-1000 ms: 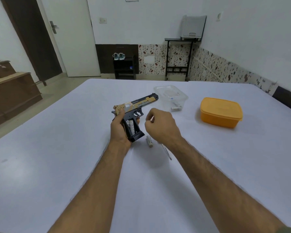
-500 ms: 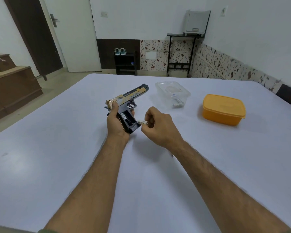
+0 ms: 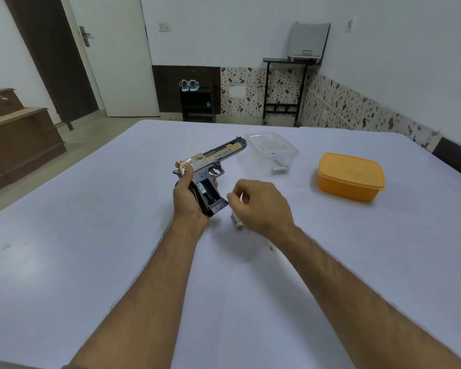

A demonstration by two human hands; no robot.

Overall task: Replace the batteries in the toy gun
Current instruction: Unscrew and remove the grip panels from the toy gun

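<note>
Gold toy gun (image 3: 210, 161), two containers (image 3: 270, 150)

Even indoor light, wide-angle edge distortion

Table (image 3: 91, 235) open left; right side blocked by clear tub (image 3: 270, 151) and orange box (image 3: 350, 177)

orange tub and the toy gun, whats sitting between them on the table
In the head view, a clear plastic container with batteries inside sits between the orange tub and the toy gun.
</note>
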